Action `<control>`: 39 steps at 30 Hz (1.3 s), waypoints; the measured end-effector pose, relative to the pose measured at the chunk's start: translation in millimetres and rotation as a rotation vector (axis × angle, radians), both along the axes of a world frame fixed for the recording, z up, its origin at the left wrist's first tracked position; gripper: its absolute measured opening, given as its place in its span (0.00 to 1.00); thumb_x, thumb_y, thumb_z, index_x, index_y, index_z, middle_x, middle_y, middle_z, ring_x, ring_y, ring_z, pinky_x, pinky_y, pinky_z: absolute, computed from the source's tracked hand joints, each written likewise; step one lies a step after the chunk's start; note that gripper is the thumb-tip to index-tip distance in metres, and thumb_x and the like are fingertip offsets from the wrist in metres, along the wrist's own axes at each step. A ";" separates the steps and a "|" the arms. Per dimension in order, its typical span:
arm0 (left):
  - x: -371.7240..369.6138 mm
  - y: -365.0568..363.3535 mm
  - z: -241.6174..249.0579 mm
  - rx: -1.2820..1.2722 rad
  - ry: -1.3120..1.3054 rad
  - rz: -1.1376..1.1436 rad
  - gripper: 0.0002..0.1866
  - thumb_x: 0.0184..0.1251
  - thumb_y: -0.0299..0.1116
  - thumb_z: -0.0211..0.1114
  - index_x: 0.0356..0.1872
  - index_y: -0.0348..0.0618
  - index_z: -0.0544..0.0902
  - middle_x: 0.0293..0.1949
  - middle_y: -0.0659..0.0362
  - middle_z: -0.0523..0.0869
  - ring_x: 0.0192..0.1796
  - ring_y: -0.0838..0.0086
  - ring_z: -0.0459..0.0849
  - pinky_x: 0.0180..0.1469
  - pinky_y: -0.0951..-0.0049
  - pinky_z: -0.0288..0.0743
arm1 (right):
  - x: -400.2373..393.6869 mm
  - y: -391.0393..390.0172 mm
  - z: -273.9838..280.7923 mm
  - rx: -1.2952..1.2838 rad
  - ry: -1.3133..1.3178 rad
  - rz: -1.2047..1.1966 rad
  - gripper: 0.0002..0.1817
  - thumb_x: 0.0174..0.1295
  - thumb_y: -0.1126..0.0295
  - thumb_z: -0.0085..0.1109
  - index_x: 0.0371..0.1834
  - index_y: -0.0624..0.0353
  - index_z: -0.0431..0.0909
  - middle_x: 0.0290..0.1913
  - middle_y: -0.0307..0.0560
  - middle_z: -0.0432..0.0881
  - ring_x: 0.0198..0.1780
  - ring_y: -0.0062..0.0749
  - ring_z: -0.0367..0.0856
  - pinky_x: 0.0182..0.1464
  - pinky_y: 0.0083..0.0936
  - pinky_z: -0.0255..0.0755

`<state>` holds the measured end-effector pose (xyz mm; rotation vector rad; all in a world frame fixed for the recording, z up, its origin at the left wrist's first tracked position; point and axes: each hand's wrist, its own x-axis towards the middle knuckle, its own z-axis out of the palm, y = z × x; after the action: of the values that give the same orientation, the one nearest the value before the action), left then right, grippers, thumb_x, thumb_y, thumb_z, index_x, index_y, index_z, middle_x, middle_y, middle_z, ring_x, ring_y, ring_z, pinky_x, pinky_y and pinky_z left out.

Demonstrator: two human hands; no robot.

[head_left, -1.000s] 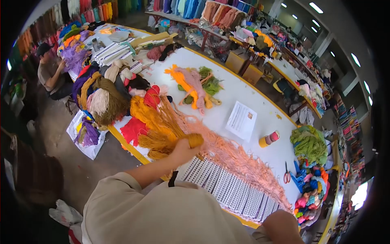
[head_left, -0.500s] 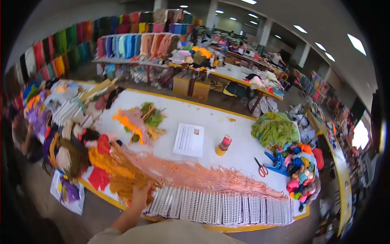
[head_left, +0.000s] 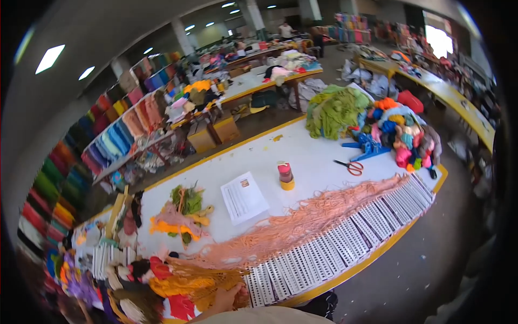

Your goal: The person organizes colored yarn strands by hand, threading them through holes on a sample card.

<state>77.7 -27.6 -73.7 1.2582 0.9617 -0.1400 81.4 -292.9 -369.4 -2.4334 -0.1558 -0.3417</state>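
Observation:
At the table's near edge, my left hand (head_left: 229,297) is closed on the end of a mustard-brown hank of yarn (head_left: 191,286), its fingertips partly hidden by the strands. Just to its right begins a long row of white cards with punched holes (head_left: 324,256), laid side by side along the edge. Peach yarn (head_left: 302,221) stretches in a loose band over the far ends of these cards. My right hand is out of view.
A printed sheet (head_left: 244,198), a red-and-yellow bottle-like container (head_left: 285,176) and scissors (head_left: 354,168) lie farther in on the white table. Green yarn (head_left: 339,112), a blue tool (head_left: 369,148) and small coloured skeins (head_left: 404,132) are piled at right; orange-green yarn (head_left: 181,218) lies left.
The camera view has turned to the right and tilted, so the table now slants upward to the right. My left hand stays at the mustard yarn beside the cards.

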 end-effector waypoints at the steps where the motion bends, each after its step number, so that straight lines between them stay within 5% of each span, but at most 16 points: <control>1: -0.2 -1.2 7.4 0.054 0.000 -0.057 0.11 0.71 0.34 0.60 0.40 0.35 0.82 0.29 0.58 0.85 0.25 0.77 0.79 0.27 0.76 0.74 | -4.5 8.2 -2.6 0.013 0.012 -0.022 0.15 0.65 0.62 0.50 0.43 0.62 0.78 0.34 0.52 0.81 0.40 0.40 0.80 0.44 0.36 0.73; 6: 1.2 -9.1 24.9 0.128 0.129 -0.170 0.12 0.71 0.36 0.61 0.36 0.36 0.84 0.29 0.60 0.86 0.28 0.79 0.81 0.30 0.78 0.75 | -27.5 21.9 -4.6 0.024 0.079 -0.034 0.15 0.65 0.62 0.50 0.43 0.61 0.78 0.34 0.51 0.81 0.39 0.40 0.80 0.43 0.36 0.73; 13: -2.0 4.7 -15.7 0.095 0.015 -0.157 0.13 0.71 0.38 0.61 0.34 0.38 0.85 0.29 0.60 0.86 0.27 0.79 0.81 0.30 0.80 0.75 | -14.0 14.7 -2.8 0.003 0.115 0.004 0.14 0.65 0.61 0.50 0.43 0.60 0.78 0.34 0.51 0.81 0.39 0.40 0.80 0.42 0.36 0.74; 18: 9.9 -5.5 6.5 0.142 0.166 -0.132 0.13 0.72 0.38 0.60 0.38 0.38 0.84 0.30 0.61 0.86 0.27 0.79 0.81 0.31 0.80 0.74 | -5.2 -14.7 4.1 -0.050 0.148 0.056 0.14 0.65 0.61 0.50 0.43 0.59 0.78 0.33 0.50 0.81 0.38 0.39 0.80 0.42 0.36 0.74; 21: 4.7 5.8 -26.4 0.042 0.042 -0.095 0.13 0.72 0.39 0.60 0.43 0.38 0.83 0.29 0.60 0.86 0.28 0.79 0.81 0.31 0.80 0.74 | 8.8 -24.4 12.2 -0.064 0.156 0.077 0.14 0.65 0.61 0.50 0.43 0.59 0.78 0.33 0.50 0.81 0.38 0.39 0.80 0.42 0.36 0.74; 39: 28.8 -13.3 -20.3 0.052 -0.006 -0.075 0.11 0.71 0.36 0.61 0.43 0.38 0.82 0.30 0.58 0.85 0.29 0.76 0.81 0.29 0.77 0.73 | 41.0 -59.0 20.3 -0.117 0.278 0.137 0.14 0.64 0.60 0.50 0.44 0.56 0.78 0.32 0.47 0.82 0.37 0.38 0.81 0.40 0.36 0.74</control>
<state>106.5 -40.8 -94.0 1.3428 0.9183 -0.1699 122.5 -351.9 -349.1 -2.5391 -0.2239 0.0700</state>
